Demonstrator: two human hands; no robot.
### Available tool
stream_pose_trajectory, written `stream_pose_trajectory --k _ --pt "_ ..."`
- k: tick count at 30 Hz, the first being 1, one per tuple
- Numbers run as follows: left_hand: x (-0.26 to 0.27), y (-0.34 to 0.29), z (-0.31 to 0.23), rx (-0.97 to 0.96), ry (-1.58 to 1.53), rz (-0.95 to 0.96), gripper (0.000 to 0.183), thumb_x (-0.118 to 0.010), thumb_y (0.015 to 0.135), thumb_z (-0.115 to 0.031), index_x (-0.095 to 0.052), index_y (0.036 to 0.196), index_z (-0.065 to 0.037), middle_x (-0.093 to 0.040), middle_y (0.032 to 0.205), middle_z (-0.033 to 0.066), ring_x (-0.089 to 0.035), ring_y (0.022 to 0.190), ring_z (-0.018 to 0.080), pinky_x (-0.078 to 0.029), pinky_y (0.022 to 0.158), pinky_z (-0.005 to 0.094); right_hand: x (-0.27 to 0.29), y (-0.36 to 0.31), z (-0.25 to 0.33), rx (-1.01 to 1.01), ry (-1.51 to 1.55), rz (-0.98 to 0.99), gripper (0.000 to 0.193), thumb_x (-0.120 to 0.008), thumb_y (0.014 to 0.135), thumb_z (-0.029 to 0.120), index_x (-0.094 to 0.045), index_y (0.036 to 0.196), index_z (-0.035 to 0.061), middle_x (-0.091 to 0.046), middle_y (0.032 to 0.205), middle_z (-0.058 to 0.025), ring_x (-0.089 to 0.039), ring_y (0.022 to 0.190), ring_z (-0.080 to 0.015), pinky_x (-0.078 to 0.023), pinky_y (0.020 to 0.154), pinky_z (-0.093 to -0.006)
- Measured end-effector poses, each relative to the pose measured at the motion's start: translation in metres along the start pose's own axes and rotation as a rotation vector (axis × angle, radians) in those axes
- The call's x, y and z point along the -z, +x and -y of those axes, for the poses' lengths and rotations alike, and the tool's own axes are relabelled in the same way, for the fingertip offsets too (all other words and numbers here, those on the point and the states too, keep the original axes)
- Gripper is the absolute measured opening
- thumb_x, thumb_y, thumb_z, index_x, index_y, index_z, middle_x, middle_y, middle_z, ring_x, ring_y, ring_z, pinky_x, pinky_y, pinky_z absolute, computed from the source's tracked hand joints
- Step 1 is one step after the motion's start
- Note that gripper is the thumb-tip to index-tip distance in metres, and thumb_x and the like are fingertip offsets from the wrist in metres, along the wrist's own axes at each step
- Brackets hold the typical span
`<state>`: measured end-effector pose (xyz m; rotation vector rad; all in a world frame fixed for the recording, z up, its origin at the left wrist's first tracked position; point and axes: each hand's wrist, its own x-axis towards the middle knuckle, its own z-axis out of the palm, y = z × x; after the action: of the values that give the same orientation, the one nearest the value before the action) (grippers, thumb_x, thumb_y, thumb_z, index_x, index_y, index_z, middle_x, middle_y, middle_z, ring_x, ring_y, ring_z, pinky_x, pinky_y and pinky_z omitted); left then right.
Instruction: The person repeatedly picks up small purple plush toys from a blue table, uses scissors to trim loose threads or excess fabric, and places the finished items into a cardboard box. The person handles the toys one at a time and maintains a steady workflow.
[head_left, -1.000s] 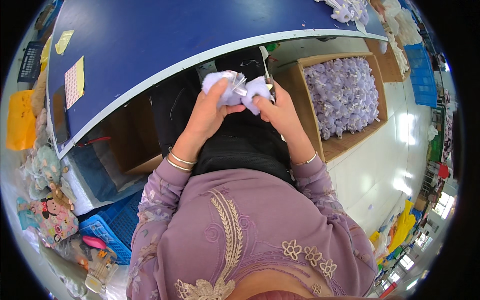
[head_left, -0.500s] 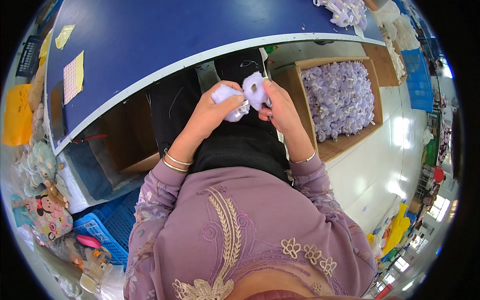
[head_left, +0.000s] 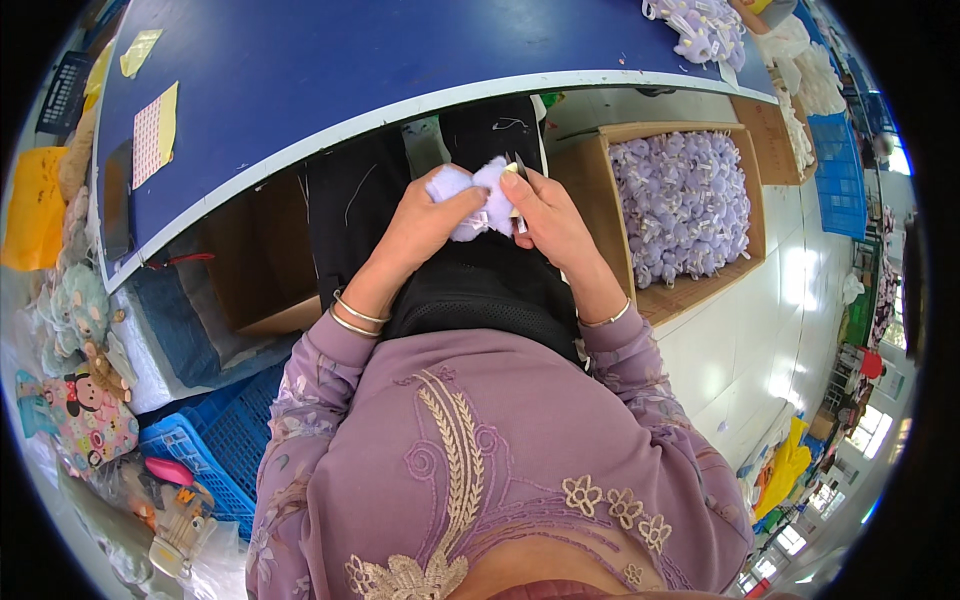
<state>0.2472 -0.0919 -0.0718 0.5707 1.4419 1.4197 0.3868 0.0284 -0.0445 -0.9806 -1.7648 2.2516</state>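
Note:
Above my lap, a small fluffy lavender plush toy (head_left: 491,186) with a white tag is pinched between both hands. My left hand (head_left: 422,218) closes round its left part, thumb on top. The fingers of my right hand (head_left: 556,218) are closed at its right part, by a small pale yellow piece. A dark, slim, pointed metal tool (head_left: 519,166), like thread snips, sticks out at the right fingers; most of it is hidden in that hand.
A blue table (head_left: 330,70) with a white edge spans the front. More lavender plush toys (head_left: 705,35) lie at its far right. A cardboard box (head_left: 690,290) full of them stands to my right. At left are a blue plastic basket (head_left: 235,440) and assorted plush toys (head_left: 75,310).
The plush toy's two parts have come closer together and its dark spot has turned out of sight. My right hand has turned inward, and the tool's point now shows above its fingers.

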Motion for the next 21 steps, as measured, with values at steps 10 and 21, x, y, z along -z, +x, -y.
stream_pose_trajectory --k 10,21 --pt "-0.006 0.01 0.01 0.031 -0.224 0.076 0.033 -0.052 0.098 -0.035 -0.06 0.106 -0.004 -0.067 0.097 0.0099 -0.067 0.081 0.0192 -0.056 0.064 0.0319 0.156 -0.041 0.0 0.199 -0.788 -0.781 0.055 -0.071 0.083 0.038 -0.06 0.117 -0.0037 -0.068 0.1 -0.0169 -0.065 0.088 -0.0238 -0.051 0.079 -0.035" --pt "-0.02 0.012 -0.023 0.152 -0.666 0.102 0.039 -0.044 0.099 -0.035 -0.057 0.116 -0.002 -0.058 0.127 0.0191 -0.059 0.112 0.0314 -0.051 0.092 0.0524 0.061 -0.033 0.018 0.246 -0.386 -0.303 0.042 -0.076 0.08 0.018 -0.062 0.116 0.0025 -0.064 0.089 -0.0003 -0.059 0.083 -0.0088 -0.048 0.072 -0.0243"
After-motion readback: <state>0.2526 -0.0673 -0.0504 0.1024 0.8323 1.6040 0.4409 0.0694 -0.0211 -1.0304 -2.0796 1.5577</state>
